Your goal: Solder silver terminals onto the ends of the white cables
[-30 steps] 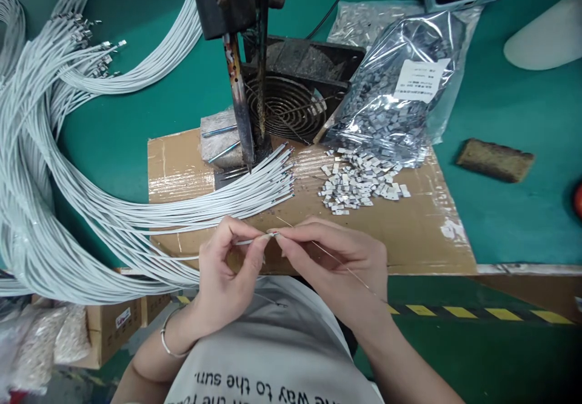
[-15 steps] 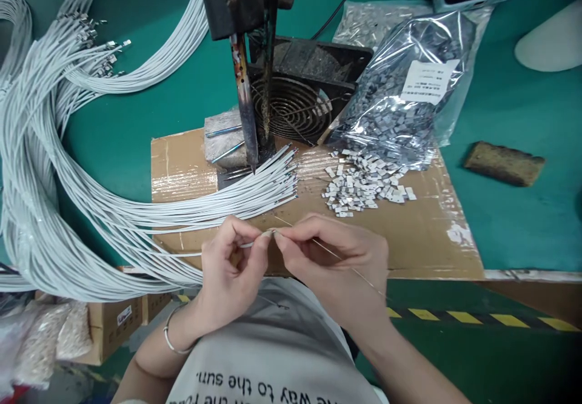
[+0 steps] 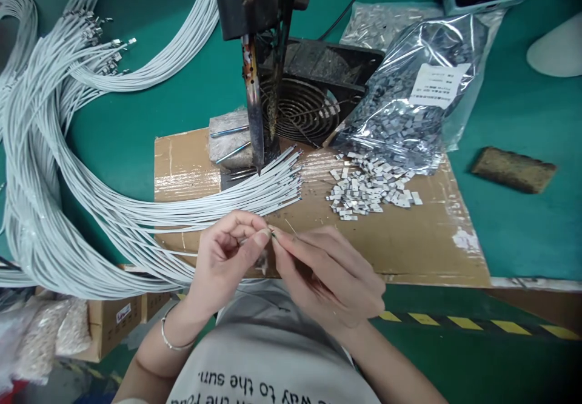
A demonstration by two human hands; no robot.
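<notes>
My left hand (image 3: 230,258) is closed, thumb and forefinger pinching the end of a white cable, which is mostly hidden by the fingers. My right hand (image 3: 330,270) meets it tip to tip, its thumb and forefinger closed at a tiny dark and greenish end (image 3: 272,233). A thin solder wire (image 3: 291,227) sticks out above the right fingers, the rest of it tucked behind the hand. Just beyond the hands, a bundle of white cables (image 3: 218,204) lies with its cut ends fanned out under the upright soldering iron (image 3: 256,119).
A heap of small metal tabs (image 3: 370,185) lies on the cardboard sheet (image 3: 409,246), beside a clear bag of tabs (image 3: 409,101). Behind the iron is a black fan (image 3: 304,107). A brown sponge block (image 3: 513,169) sits right; thick cable bundles (image 3: 36,179) cover the left.
My right hand has turned, its fingers straighter and lower, and less of the solder wire shows. My left thumb has straightened along the cable end. The whole view has shifted slightly.
</notes>
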